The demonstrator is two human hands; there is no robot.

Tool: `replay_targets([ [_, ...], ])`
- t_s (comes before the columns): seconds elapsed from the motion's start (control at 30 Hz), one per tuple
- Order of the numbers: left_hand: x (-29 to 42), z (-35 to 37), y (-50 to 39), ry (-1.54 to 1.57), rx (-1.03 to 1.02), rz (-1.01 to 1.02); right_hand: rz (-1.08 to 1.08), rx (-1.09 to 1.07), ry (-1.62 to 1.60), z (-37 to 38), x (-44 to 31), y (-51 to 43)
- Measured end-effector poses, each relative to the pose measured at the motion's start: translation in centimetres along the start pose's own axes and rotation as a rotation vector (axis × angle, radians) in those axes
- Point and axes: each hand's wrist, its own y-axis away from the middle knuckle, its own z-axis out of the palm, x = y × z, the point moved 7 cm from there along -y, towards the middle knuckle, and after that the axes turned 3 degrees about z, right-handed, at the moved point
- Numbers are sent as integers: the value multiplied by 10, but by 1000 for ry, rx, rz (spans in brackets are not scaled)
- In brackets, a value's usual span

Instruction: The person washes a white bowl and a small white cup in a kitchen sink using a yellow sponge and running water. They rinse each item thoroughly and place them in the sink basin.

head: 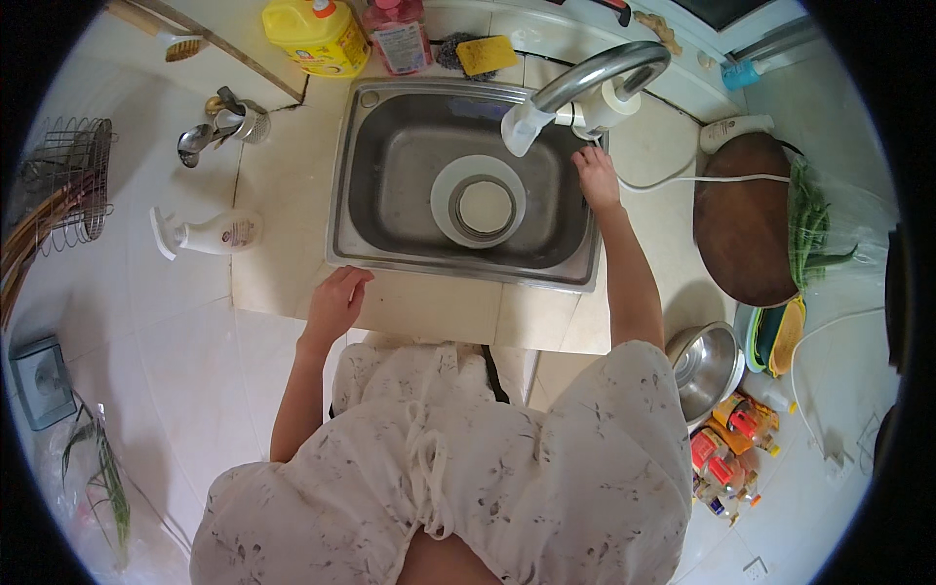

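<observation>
A stainless steel sink (409, 257) is set into the pale tiled counter before me. Inside it, right of the middle, stands a white bowl (442, 197) with a smaller round vessel (486, 207) nested in it, pale inside. My left hand (338, 301) rests at the counter's front edge, just off the sink's front left corner, loosely curled and holding nothing. Over the sink's right rim lies my right hand (597, 175), near the base of the faucet (599, 73); what its fingertips touch is hard to see. The faucet's white spout end hangs over the basin.
Behind the sink stand a yellow jug (318, 36), a pink bottle (398, 40) and a yellow sponge (486, 55) on a scouring pad. A spray bottle (219, 232) lies left. To the right are a round wooden board (742, 219), a white cord (702, 178) and a metal basin (706, 369).
</observation>
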Motion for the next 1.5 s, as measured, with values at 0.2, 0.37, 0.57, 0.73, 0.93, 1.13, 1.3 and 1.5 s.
replay_targets([
  [0.2, 11, 55, -86, 652, -133, -87, 569, 305, -666, -33, -43, 31],
  [0.37, 73, 97, -275, 506, -36, 381, 1195, 414, -2065, 43, -103, 41],
  [0.57, 94, 168, -385, -4, 237, 774, 1118, 478, -2189, 18, -138, 16],
  [0.73, 0, 200, -447, 548, -154, 358, 1070, 300, -1737, -5, -159, -26],
  [0.93, 31, 182, -306, 988, 135, 94, 1086, 475, -1102, 3, -131, -16],
  [1.13, 2, 219, -228, 1467, -103, -530, 834, 282, -869, -22, -173, -34],
  [1.3, 7, 229, -238, 1448, -139, -549, 704, 525, -745, -15, -178, -17],
  [1.5, 1, 237, -274, 1148, -79, -400, 1010, 557, -1308, -4, -155, -1],
])
